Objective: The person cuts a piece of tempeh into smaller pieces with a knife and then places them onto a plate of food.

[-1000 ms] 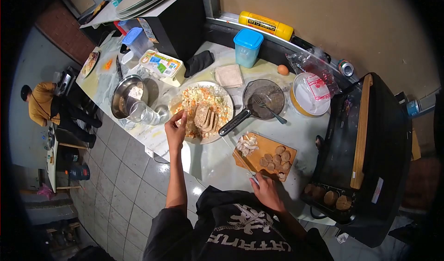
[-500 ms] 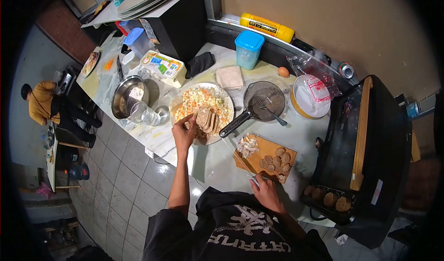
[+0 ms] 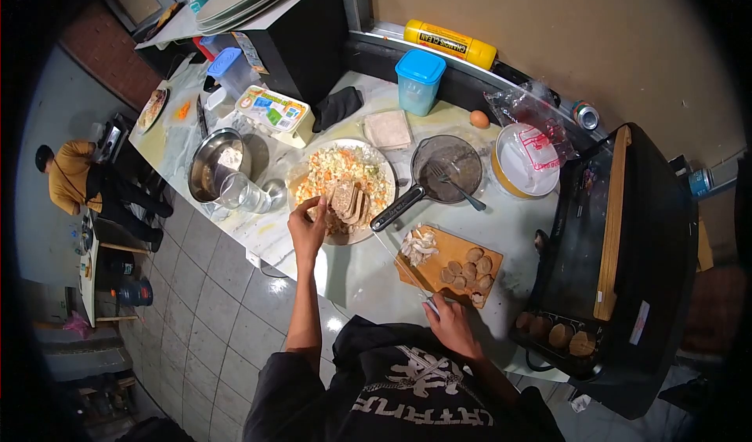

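Observation:
My left hand (image 3: 307, 227) is over the near left edge of a large plate (image 3: 384, 221), thumb and fingers pinched together; whatever they may hold is too small to make out. Beside its fingertips lie thick brown slices (image 3: 349, 203) on diced white and orange vegetables (image 3: 338, 168). My right hand (image 3: 452, 324) grips a knife (image 3: 403, 266) by its handle, the long blade pointing up and left past the wooden cutting board (image 3: 450, 242). Pale sliced pieces (image 3: 418, 245) and several round brown slices (image 3: 470, 268) are on that board.
A black-handled pan (image 3: 448, 169) with a fork stands behind the board. To the right is a black griddle (image 3: 576, 230) with brown rounds at its near end. A metal bowl (image 3: 205, 168) and clear glass (image 3: 239, 191) stand left. Another person (image 3: 82, 176) is at far left.
My left hand has shifted slightly left and down, a little away from the brown slices. The right hand and knife stay almost still.

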Tool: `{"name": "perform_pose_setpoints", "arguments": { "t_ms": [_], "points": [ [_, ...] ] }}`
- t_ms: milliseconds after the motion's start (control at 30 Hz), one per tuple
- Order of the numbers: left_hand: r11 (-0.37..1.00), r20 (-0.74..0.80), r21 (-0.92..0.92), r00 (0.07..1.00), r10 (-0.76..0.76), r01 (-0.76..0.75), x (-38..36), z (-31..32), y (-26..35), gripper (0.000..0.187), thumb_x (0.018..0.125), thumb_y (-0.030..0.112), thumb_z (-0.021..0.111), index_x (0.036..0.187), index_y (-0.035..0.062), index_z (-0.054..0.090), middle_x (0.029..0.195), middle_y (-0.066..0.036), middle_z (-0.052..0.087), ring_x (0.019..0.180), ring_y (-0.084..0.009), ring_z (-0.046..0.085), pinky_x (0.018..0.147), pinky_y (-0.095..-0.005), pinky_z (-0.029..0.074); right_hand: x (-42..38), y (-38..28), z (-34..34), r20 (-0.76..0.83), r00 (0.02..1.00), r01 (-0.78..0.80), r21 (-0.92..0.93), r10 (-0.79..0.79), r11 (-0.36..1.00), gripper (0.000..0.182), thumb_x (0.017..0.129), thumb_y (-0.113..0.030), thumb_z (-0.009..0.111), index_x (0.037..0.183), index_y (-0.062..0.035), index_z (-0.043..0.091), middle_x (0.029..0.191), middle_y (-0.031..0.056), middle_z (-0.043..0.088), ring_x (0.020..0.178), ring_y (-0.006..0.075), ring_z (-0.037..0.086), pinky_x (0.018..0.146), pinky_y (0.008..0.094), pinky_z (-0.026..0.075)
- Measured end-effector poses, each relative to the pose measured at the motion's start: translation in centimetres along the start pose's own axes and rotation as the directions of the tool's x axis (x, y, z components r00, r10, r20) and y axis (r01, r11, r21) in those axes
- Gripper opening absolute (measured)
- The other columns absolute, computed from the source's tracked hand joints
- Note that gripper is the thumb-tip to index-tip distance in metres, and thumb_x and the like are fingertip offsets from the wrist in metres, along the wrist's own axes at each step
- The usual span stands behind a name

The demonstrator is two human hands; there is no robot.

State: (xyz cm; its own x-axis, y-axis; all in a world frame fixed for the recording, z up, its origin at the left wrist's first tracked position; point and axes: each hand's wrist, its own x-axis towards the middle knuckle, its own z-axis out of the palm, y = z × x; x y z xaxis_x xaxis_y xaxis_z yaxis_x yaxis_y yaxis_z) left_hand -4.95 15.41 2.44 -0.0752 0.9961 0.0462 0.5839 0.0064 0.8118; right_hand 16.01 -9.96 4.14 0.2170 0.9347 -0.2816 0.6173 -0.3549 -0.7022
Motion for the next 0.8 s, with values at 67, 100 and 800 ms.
{"name": "perform_pose_setpoints", "arguments": {
  "t_ms": [67, 100, 800],
  "points": [
    [0.976, 0.064, -0.198, 0.995, -0.078, 0.089, -0.3, -0.3, -0.1, 0.034, 0.089, 0.030, 0.064, 0.103, -0.0011, 0.065, 0.075, -0.008, 0.063, 0.057, -0.0096, 0.051, 0.051, -0.0276, 0.042, -0.1, 0.1, 0.1, -0.112, 0.982, 0.144, -0.100, -0.155, 0.984, 0.022, 0.090, -0.022, 0.057, 0.093, -0.0012, 0.053, 0.063, 0.0244, 0.059, 0.064, 0.0461, 0.059, 0.058, 0.0532, 0.045],
    [0.906, 0.140, -0.381, 0.980, -0.142, 0.185, -0.5, -0.6, 0.2, 0.034, 0.091, 0.029, 0.062, 0.109, 0.0001, 0.061, 0.084, -0.008, 0.063, 0.061, -0.0101, 0.052, 0.053, -0.0280, 0.043, 0.0, 0.3, 0.2, -0.113, 0.982, 0.140, -0.100, -0.151, 0.985, 0.022, 0.090, -0.022, 0.057, 0.093, -0.0012, 0.053, 0.063, 0.0244, 0.059, 0.064, 0.0461, 0.059, 0.058, 0.0532, 0.045],
    [0.730, 0.583, -0.544, 0.812, -0.026, 0.414, -13.3, 1.4, 2.1, 0.040, 0.084, 0.009, 0.069, 0.118, -0.0014, 0.050, 0.109, -0.016, 0.062, 0.103, -0.0216, 0.060, 0.086, -0.0332, 0.051, -2.1, 3.4, 0.6, -0.077, 0.993, 0.086, -0.058, -0.090, 0.995, 0.023, 0.089, -0.024, 0.060, 0.101, -0.0055, 0.055, 0.069, 0.0247, 0.058, 0.068, 0.0455, 0.057, 0.062, 0.0524, 0.044]
  ]
}}
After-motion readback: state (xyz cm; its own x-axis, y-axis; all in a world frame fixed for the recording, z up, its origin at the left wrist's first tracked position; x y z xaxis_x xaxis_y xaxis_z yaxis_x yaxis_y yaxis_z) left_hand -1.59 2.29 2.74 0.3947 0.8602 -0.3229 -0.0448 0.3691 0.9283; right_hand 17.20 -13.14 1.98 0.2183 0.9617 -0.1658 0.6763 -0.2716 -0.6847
